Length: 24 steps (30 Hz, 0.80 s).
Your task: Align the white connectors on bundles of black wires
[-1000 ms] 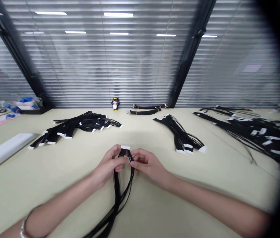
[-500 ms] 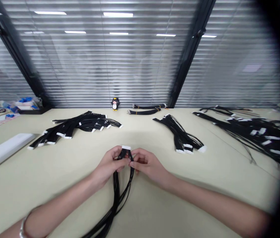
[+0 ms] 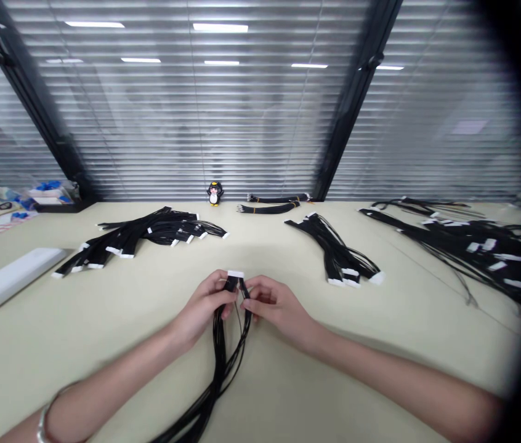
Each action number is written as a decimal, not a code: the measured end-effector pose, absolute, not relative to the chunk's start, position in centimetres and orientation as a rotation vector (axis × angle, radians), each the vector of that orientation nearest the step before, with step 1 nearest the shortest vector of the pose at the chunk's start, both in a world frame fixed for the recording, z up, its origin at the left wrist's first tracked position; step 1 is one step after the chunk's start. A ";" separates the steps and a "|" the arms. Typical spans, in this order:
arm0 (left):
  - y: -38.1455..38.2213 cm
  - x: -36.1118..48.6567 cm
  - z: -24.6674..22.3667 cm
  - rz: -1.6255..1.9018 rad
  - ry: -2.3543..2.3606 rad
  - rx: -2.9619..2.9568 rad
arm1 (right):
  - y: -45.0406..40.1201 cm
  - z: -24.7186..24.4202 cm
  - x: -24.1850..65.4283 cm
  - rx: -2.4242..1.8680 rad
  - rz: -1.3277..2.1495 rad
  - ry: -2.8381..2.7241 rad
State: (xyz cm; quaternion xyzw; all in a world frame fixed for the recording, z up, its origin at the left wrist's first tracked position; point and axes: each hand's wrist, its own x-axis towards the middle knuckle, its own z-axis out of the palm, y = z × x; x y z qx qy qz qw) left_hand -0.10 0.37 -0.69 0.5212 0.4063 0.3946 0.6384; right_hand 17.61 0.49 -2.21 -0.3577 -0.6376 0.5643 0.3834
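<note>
A bundle of thin black cables (image 3: 218, 363) rises from the bottom edge to a white connector (image 3: 235, 274) at its top. Just below the connector the cables part into two strands. My left hand (image 3: 212, 301) is closed on the left strand, thumb in front. The right strand is pinched between the thumb and fingers of my right hand (image 3: 272, 303). A single thin wire hangs in the gap between the hands. The lower part of the bundle lies over the table (image 3: 288, 394).
Black cables with white connectors lie in piles at the back left (image 3: 140, 234), right of centre (image 3: 334, 249) and far right (image 3: 473, 246). Behind stand a penguin figure (image 3: 215, 194) and tied cable bundles (image 3: 270, 208). A white device (image 3: 15, 280) lies at left.
The left thumb has drawn back a little from the right one. The gap between the two strands is wider, and a single wire now shows in it.
</note>
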 end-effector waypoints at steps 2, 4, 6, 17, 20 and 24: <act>0.4 -0.1 -0.7 0.901 0.920 1.176 | 0.5 -2.3 17.6 -0.923 1.427 -1.623; 0.4 -0.1 -0.7 0.900 0.911 1.170 | 0.5 -2.3 17.6 -0.923 1.419 -1.624; 0.4 0.0 -0.6 0.899 0.908 1.163 | 0.5 -2.2 17.6 -0.916 1.423 -1.619; 0.1 -0.1 -0.2 0.885 0.865 0.999 | 0.6 -2.2 17.6 -0.898 1.430 -1.622; 0.1 -0.1 -0.3 0.897 0.885 0.961 | 0.7 -2.5 17.6 -0.917 1.408 -1.620; 0.3 -0.1 -0.4 0.931 0.900 0.956 | 0.9 -2.6 17.7 -0.910 1.403 -1.631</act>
